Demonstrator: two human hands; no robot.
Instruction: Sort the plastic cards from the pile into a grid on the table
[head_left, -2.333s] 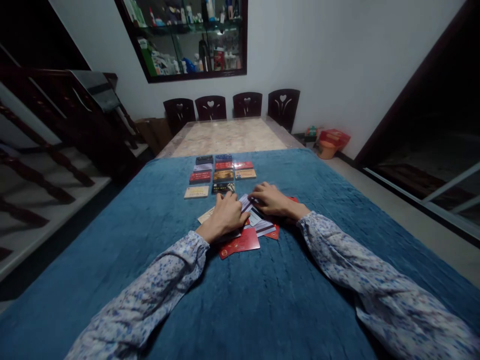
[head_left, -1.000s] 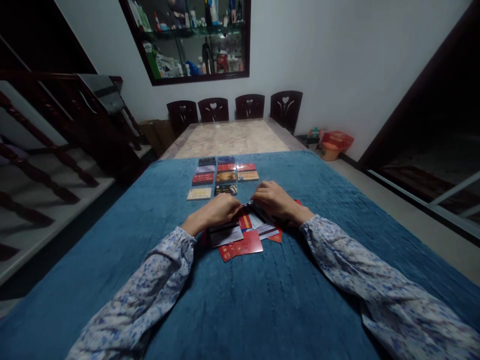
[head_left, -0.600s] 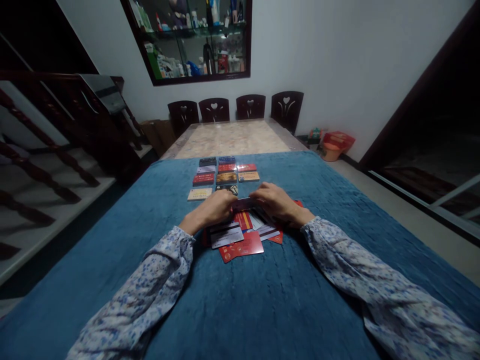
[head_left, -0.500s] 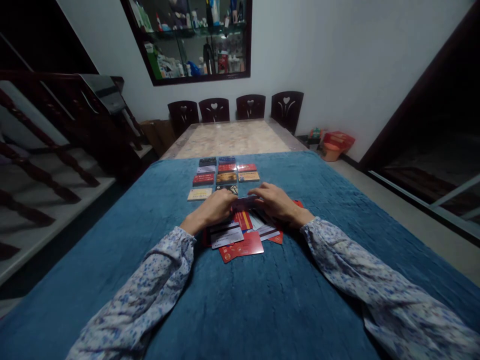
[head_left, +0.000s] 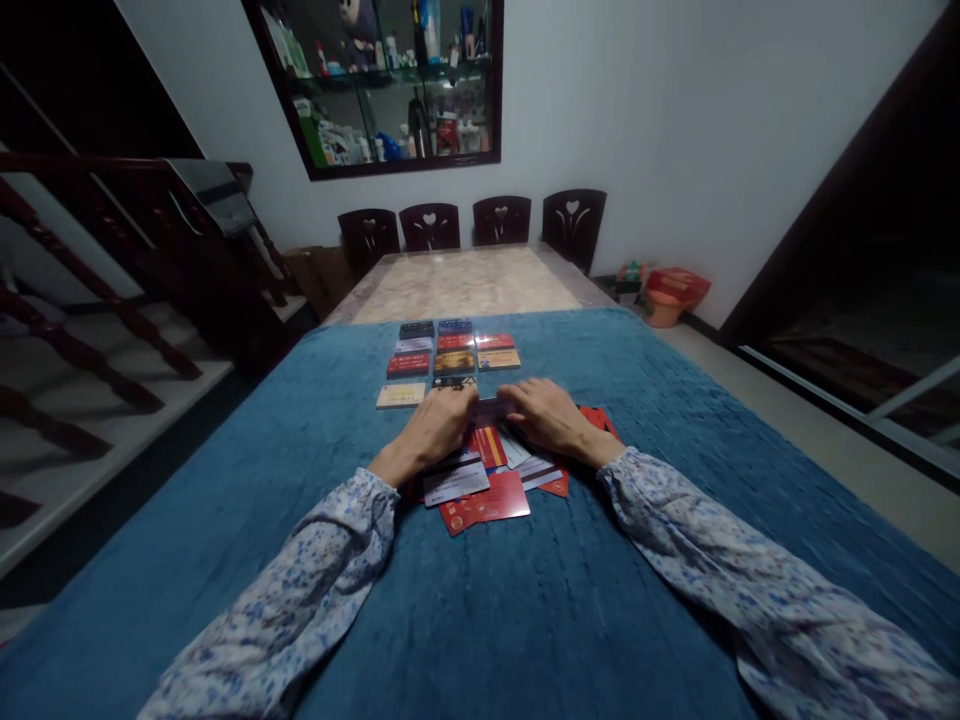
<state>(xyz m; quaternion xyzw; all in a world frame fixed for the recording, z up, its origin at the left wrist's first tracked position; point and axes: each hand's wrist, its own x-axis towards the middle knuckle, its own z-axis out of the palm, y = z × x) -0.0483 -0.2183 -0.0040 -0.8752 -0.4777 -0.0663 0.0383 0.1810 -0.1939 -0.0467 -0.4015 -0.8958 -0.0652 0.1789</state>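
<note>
Between my two hands a pale card or small stack of cards (head_left: 491,408) is pinched, mostly hidden by the fingers. My left hand (head_left: 444,422) is closed at its left end. Closed at the right end is my right hand (head_left: 546,415), with its fingers bent. Below them lies a loose heap of plastic cards: a red card (head_left: 506,497), a white card with a dark stripe (head_left: 456,483), a red card with a yellow band (head_left: 491,447) and several others partly covered. Just beyond my left hand lies a black patterned stack of cards (head_left: 454,383).
Further out, neat card stacks stand in rows, among them a cream stack (head_left: 401,395), a gold one (head_left: 454,362) and a yellow one (head_left: 499,358). A blue cloth (head_left: 487,620) covers the near part of the stone-topped table (head_left: 480,280). Chairs (head_left: 501,220) line its far end.
The fingers of my right hand have curled in closer around the pale card. My view has tilted up slightly. The heap and the rows of stacks look unchanged.
</note>
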